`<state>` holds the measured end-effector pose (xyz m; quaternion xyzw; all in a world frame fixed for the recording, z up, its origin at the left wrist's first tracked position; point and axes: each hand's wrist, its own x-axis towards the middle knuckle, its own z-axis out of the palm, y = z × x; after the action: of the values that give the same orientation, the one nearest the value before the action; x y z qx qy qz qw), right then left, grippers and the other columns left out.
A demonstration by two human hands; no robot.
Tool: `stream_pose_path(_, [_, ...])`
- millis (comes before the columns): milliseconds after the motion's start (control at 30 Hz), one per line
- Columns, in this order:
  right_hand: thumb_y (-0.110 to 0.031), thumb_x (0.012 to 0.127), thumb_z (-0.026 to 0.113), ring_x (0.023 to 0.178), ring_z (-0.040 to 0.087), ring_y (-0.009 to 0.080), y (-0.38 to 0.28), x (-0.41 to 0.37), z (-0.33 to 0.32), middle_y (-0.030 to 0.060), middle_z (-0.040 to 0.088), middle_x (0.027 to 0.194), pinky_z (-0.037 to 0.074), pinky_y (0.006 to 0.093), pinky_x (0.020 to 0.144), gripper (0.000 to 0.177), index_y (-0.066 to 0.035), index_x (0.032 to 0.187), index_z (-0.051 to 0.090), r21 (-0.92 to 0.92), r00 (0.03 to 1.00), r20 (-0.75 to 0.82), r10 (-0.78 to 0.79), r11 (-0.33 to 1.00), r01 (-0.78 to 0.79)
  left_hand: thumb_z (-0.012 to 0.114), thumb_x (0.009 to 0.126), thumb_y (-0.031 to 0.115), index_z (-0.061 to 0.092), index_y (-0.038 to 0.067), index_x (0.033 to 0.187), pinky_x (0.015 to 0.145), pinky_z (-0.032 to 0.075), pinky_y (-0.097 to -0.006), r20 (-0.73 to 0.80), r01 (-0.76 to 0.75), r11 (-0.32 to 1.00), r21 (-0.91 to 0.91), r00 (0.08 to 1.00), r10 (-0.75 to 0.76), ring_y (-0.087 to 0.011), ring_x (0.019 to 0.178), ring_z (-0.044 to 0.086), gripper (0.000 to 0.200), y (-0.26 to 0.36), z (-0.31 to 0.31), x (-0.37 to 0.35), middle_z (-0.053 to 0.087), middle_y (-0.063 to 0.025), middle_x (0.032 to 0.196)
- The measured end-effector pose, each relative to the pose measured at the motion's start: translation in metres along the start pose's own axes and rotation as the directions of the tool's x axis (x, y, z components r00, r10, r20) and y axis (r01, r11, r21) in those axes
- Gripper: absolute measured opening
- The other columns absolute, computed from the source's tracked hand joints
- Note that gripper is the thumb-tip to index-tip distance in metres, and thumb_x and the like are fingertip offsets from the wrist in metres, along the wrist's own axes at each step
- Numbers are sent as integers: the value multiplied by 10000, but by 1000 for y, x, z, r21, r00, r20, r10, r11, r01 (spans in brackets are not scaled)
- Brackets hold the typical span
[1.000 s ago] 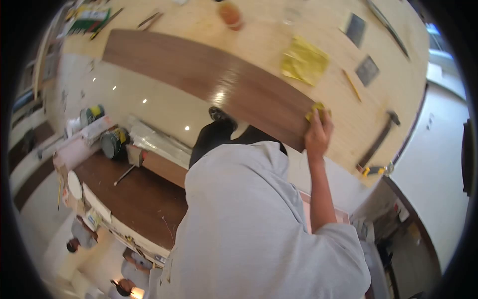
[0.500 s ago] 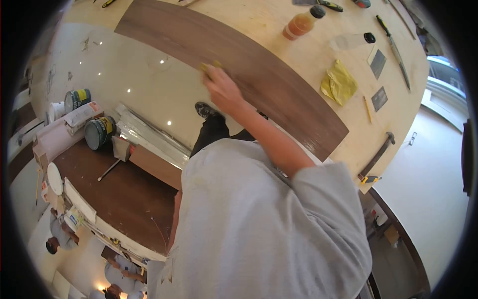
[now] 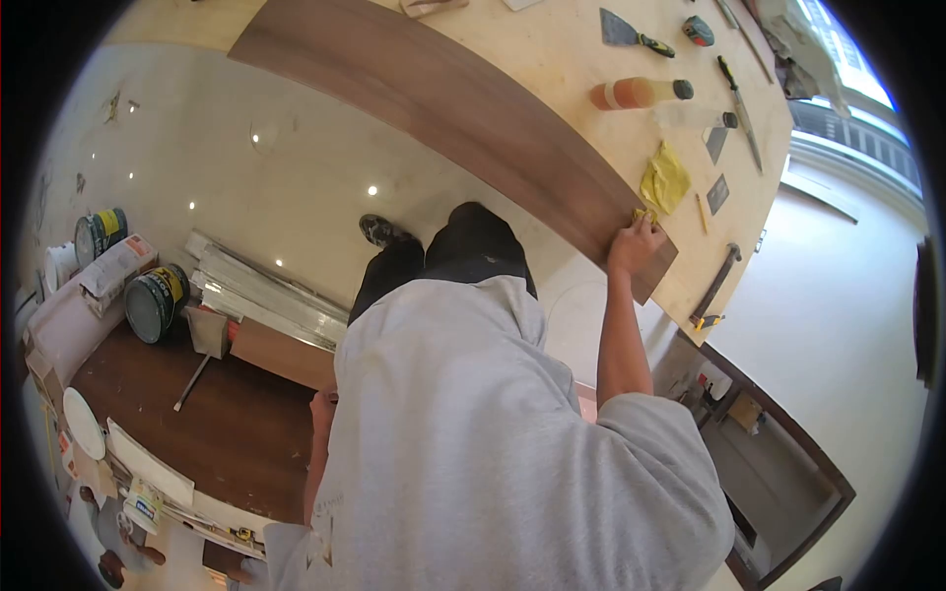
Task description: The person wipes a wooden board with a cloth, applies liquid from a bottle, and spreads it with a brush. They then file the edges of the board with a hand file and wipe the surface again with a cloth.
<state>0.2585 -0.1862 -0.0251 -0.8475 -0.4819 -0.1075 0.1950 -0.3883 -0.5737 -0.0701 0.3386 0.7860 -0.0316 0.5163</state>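
Note:
My right hand (image 3: 637,248) is closed on a small piece of yellow cloth (image 3: 645,215), pressed to the near right end of a long brown wood-grain board (image 3: 443,108). The board lies along the edge of a pale plywood table (image 3: 552,49). Just beyond that hand, a larger crumpled yellow cloth (image 3: 665,179) rests on the plywood. Low at my side, my left hand (image 3: 323,406) is partly hidden by my shirt, and its fingers are hard to make out.
On the table lie a hammer (image 3: 717,284), a pencil (image 3: 703,213), a knife (image 3: 741,116), a putty knife (image 3: 631,33) and an orange drink bottle (image 3: 636,94). Paint cans (image 3: 156,303) and wrapped strips (image 3: 261,295) stand left. A person (image 3: 113,537) is at lower left.
My right hand has slid along the board from its middle to its right end, yellow cloth still in it. The view has shifted, and my left hand now shows at my side.

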Motion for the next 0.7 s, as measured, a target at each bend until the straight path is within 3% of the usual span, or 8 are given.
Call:
stream_pose_path(67, [-37, 872, 679, 1137, 618, 397, -55, -8, 11, 239, 630, 1231, 524, 472, 990, 400, -73, 1263, 754, -43, 982, -22, -189, 981, 188, 761, 911, 289, 749, 102, 1251, 830, 588, -505, -66, 24, 999, 34, 998, -22, -455, 970, 745, 388, -12, 0, 18, 758, -247, 1083])
stream_pose_path(100, [-7, 853, 666, 1204, 600, 410, -127, -12, 4, 232, 650, 1253, 495, 487, 1050, 391, -50, 1232, 754, 119, 964, 77, -255, 962, 245, 759, 915, 306, 751, 97, 1245, 820, 589, -511, -109, 59, 996, 60, 993, -52, -456, 951, 745, 390, 0, -6, 24, 760, -242, 1066])
stream_pose_path(233, [-20, 894, 604, 1251, 603, 413, -325, -67, 80, 267, 642, 1288, 512, 506, 1039, 435, 31, 1322, 661, 164, 726, 1, -688, 716, 678, 725, 937, 410, 727, 84, 1284, 840, 578, -541, -234, 169, 969, 181, 964, -124, -462, 970, 736, 476, 73, -51, 36, 762, -241, 1040])
stream_pose_path(300, [-32, 890, 617, 1159, 628, 388, -392, -81, 60, 235, 653, 1184, 531, 470, 997, 407, 10, 1288, 693, 412, 682, 69, -728, 643, 645, 707, 937, 471, 691, 71, 1332, 881, 564, -555, -198, 158, 975, 156, 972, -126, -473, 1032, 718, 562, 108, -77, 27, 754, -258, 1091])
stream_pose_path(400, [-24, 876, 621, 1095, 636, 359, -356, -64, 38, 200, 641, 1126, 542, 434, 960, 401, 2, 1266, 712, 498, 657, 153, -738, 632, 594, 685, 941, 535, 647, 67, 1390, 937, 546, -559, -146, 34, 990, 138, 989, -13, -488, 1124, 686, 649, 64, -75, 47, 733, -275, 1189])
stream_pose_path(533, [68, 847, 628, 1094, 649, 379, -207, -40, -3, 195, 644, 1154, 551, 427, 940, 411, 8, 1242, 722, 384, 794, 203, -573, 793, 474, 645, 981, 537, 629, 68, 1407, 971, 538, -556, -16, 92, 989, 118, 996, -91, -504, 1171, 663, 634, -2, -50, 37, 702, -279, 1287])
stream_pose_path(633, [106, 825, 628, 1116, 647, 403, -204, -38, -14, 208, 644, 1167, 552, 427, 954, 442, 15, 1249, 712, 301, 828, 256, -499, 855, 422, 605, 1015, 509, 635, 63, 1396, 973, 535, -562, -77, 124, 991, 44, 990, -120, -508, 1169, 662, 587, -24, -31, 21, 709, -291, 1257])
stream_pose_path(700, [84, 814, 613, 1138, 639, 413, -249, -40, 15, 211, 635, 1198, 542, 444, 964, 445, 26, 1246, 701, 408, 778, 158, -608, 758, 509, 607, 1011, 507, 639, 63, 1389, 970, 536, -562, -64, 94, 995, -13, 993, -95, -507, 1163, 666, 584, -20, -36, 36, 711, -299, 1239])
